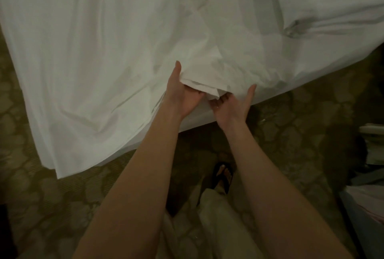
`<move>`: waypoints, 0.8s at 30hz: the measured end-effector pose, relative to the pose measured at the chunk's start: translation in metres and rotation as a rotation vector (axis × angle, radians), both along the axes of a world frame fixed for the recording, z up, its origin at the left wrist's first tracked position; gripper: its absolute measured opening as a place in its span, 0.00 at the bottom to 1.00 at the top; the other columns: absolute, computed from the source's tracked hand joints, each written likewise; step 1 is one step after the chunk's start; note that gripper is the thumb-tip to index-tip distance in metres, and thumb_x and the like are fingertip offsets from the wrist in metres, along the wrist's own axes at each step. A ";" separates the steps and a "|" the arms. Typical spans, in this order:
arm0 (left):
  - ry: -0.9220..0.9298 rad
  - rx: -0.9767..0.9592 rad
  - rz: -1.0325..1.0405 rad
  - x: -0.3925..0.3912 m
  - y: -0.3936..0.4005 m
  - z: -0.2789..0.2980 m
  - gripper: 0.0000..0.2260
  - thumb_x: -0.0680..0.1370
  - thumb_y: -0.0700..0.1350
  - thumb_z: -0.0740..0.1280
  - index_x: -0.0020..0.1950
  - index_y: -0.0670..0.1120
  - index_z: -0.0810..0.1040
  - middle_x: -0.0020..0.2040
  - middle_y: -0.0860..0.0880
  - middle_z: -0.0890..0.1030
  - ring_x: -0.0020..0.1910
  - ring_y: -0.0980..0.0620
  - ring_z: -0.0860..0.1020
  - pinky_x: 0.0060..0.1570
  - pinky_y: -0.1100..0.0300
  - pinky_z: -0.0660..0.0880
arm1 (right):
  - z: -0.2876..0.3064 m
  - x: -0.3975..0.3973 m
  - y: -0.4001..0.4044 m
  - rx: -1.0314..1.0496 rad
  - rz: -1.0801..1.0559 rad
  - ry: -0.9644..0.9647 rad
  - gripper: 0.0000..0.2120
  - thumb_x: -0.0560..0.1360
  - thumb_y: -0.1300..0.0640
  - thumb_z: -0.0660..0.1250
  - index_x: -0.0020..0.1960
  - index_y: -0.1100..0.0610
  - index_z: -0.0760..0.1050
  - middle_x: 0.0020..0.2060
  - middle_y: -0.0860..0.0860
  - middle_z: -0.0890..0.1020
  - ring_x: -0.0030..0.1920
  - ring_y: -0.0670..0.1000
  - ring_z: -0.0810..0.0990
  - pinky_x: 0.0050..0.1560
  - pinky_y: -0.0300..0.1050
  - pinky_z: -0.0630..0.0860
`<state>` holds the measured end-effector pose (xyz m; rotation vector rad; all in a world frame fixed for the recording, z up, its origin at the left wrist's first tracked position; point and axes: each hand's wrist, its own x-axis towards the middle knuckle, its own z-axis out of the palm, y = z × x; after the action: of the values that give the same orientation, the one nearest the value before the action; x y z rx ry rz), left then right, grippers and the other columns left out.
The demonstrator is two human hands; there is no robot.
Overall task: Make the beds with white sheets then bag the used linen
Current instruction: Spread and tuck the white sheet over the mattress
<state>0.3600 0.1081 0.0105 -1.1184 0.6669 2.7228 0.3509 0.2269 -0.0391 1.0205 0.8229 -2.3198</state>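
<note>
Head view. A white sheet [99,51] lies spread over the bed [207,116], its near edge hanging toward the patterned carpet [291,125]. Both bare arms reach to a bunched fold of the sheet at the bed's near edge. The left hand [182,96] has its thumb raised against the cloth and its fingers tucked under the fold, apparently closed on it; the dim light leaves this grip uncertain. The right hand [230,107], palm up, has its thumb extended and its fingers curled beneath the same fold. A sandalled foot [223,177] stands on the carpet below.
</note>
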 end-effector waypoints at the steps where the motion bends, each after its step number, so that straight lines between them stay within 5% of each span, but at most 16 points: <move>1: -0.016 -0.006 0.007 0.002 0.002 -0.003 0.24 0.84 0.57 0.48 0.61 0.39 0.73 0.56 0.40 0.79 0.56 0.43 0.77 0.58 0.50 0.73 | 0.000 -0.001 0.002 0.023 -0.013 0.000 0.39 0.74 0.28 0.51 0.67 0.59 0.71 0.63 0.58 0.76 0.63 0.58 0.75 0.68 0.53 0.69; 8: -0.170 0.051 0.181 0.026 0.017 -0.033 0.18 0.83 0.47 0.57 0.70 0.39 0.70 0.60 0.40 0.79 0.54 0.42 0.78 0.50 0.50 0.77 | 0.004 0.011 -0.022 -0.066 -0.009 -0.082 0.26 0.77 0.40 0.61 0.67 0.57 0.72 0.60 0.59 0.79 0.58 0.59 0.79 0.58 0.54 0.77; 14: -0.246 0.087 0.417 0.052 0.008 -0.047 0.12 0.81 0.47 0.62 0.60 0.41 0.76 0.54 0.41 0.81 0.53 0.43 0.80 0.54 0.49 0.78 | -0.004 -0.030 -0.001 0.167 0.084 -0.039 0.19 0.77 0.55 0.67 0.66 0.60 0.73 0.56 0.57 0.81 0.54 0.56 0.81 0.50 0.50 0.80; 20: -0.329 0.121 0.814 0.095 -0.021 -0.061 0.16 0.78 0.46 0.67 0.65 0.44 0.77 0.59 0.43 0.81 0.60 0.44 0.79 0.65 0.51 0.73 | -0.026 -0.010 0.006 0.222 0.073 -0.205 0.24 0.73 0.52 0.73 0.67 0.53 0.72 0.58 0.56 0.81 0.55 0.58 0.81 0.49 0.54 0.82; 24: -0.417 0.001 0.883 0.121 -0.044 -0.052 0.10 0.77 0.50 0.69 0.55 0.47 0.80 0.47 0.49 0.84 0.46 0.50 0.82 0.55 0.54 0.78 | -0.022 -0.035 0.012 0.269 0.105 -0.109 0.28 0.70 0.54 0.75 0.68 0.54 0.72 0.59 0.55 0.80 0.56 0.57 0.81 0.45 0.51 0.82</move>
<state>0.4807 0.0639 -0.0419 -2.3266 0.0969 2.8953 0.3160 0.2390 -0.0609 1.1730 1.1372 -2.0839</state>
